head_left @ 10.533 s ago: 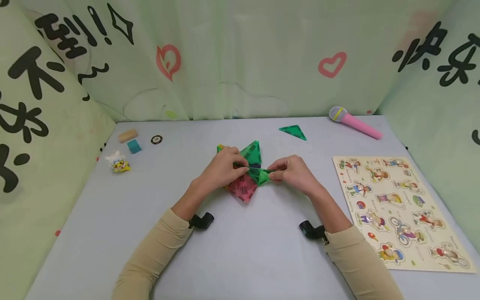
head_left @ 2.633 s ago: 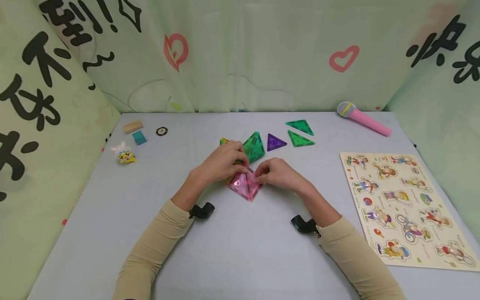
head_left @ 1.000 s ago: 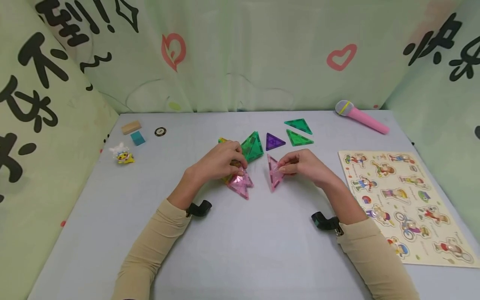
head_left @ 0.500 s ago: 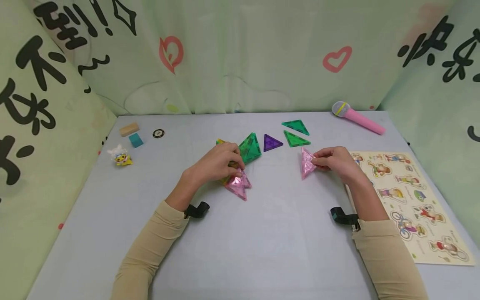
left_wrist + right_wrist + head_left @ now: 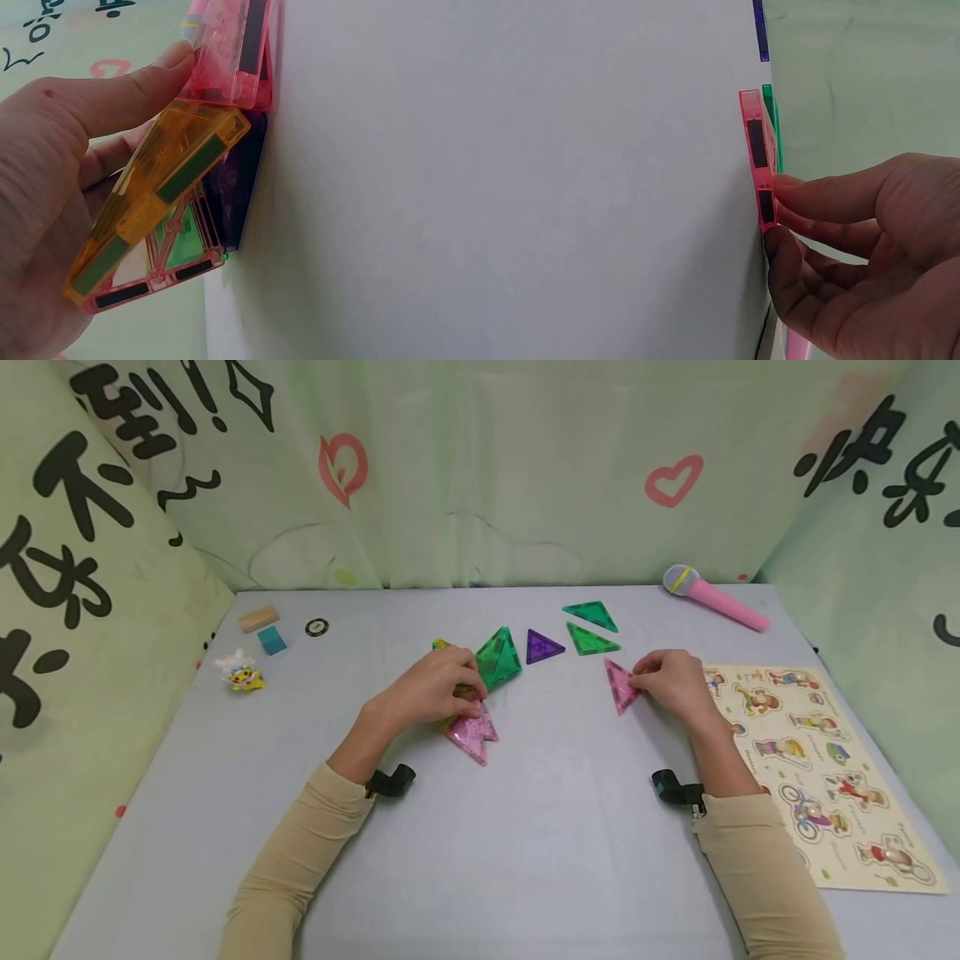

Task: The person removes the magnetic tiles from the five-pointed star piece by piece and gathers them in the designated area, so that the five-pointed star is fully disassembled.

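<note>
My left hand (image 5: pixel 435 683) grips a cluster of translucent magnetic tiles. Pink tiles (image 5: pixel 472 735) stick out below its fingers; in the left wrist view an orange tile (image 5: pixel 161 195), a pink piece (image 5: pixel 229 56) and a purple tile (image 5: pixel 241 180) show. Green tiles (image 5: pixel 499 660) stand up just beyond this hand, and whether they join the cluster is hidden. Well to the right, my right hand (image 5: pixel 675 683) pinches one pink triangular magnetic tile (image 5: pixel 621 685) by its edge, between thumb and fingers. The right wrist view shows this pink tile (image 5: pixel 757 150) edge-on, close to the table.
A purple triangle (image 5: pixel 544 647) and two green triangles, one nearer (image 5: pixel 592 639) and one farther (image 5: pixel 592 613), lie behind. At right are a pink toy microphone (image 5: pixel 716 599) and a picture puzzle board (image 5: pixel 840 777). Small blocks (image 5: pixel 258 618), a disc (image 5: pixel 317 627) and a figurine (image 5: pixel 242 672) sit far left.
My right hand has drawn a pink triangle off the cluster and carried it right, near the board. Earlier, a green and a purple triangle came to lie at the back. My left hand stays at the cluster.
</note>
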